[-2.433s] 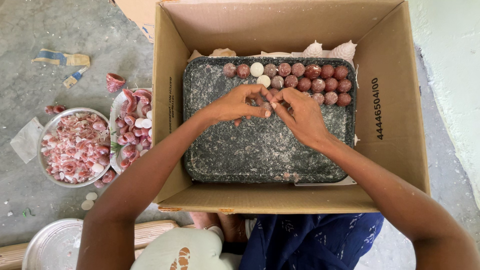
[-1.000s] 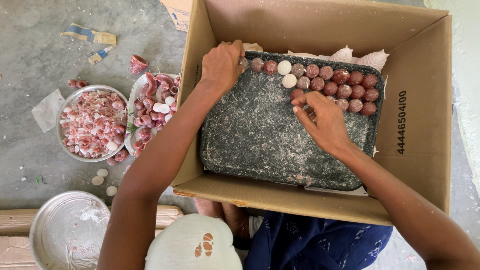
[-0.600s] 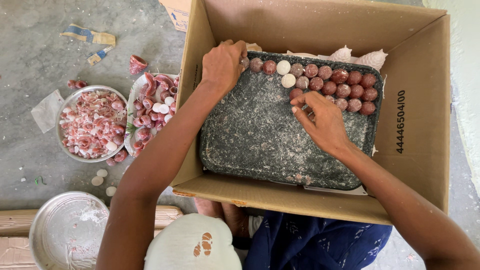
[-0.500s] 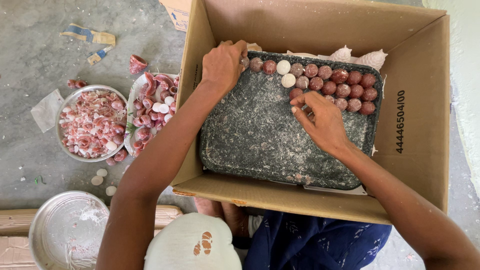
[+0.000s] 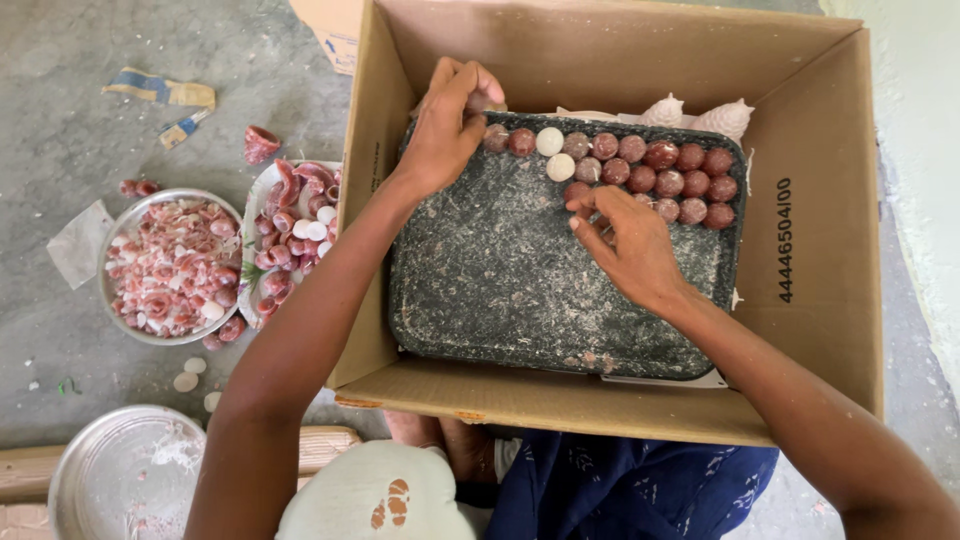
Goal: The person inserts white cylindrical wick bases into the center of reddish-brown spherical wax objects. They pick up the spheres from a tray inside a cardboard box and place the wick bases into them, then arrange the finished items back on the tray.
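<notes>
The left hand (image 5: 445, 125) curls over the tray's (image 5: 500, 280) far left corner, fingers bent around something small that the hand hides; whether its grip really closes on a ball cannot be told. The right hand (image 5: 630, 245) rests palm down on the tray, its fingertips (image 5: 585, 205) pinching a dark red ball (image 5: 578, 190) at the left end of the lower rows, so its grip is closed on that ball.

The other balls (image 5: 660, 170) lie in rows along the tray's far edge, mostly dark red, with two white ones (image 5: 555, 155) near the left end. The speckled dark tray sits flat inside a cardboard box (image 5: 830, 250), and pale shells (image 5: 700, 112) show between the tray and the box's far wall.

Left of the box, on the concrete floor (image 5: 60, 140), stand a metal bowl (image 5: 112, 300) of pink shell pieces, a plate (image 5: 250, 200) of larger red shells just beside it, and an emptier metal bowl (image 5: 120, 480) nearer the person.
</notes>
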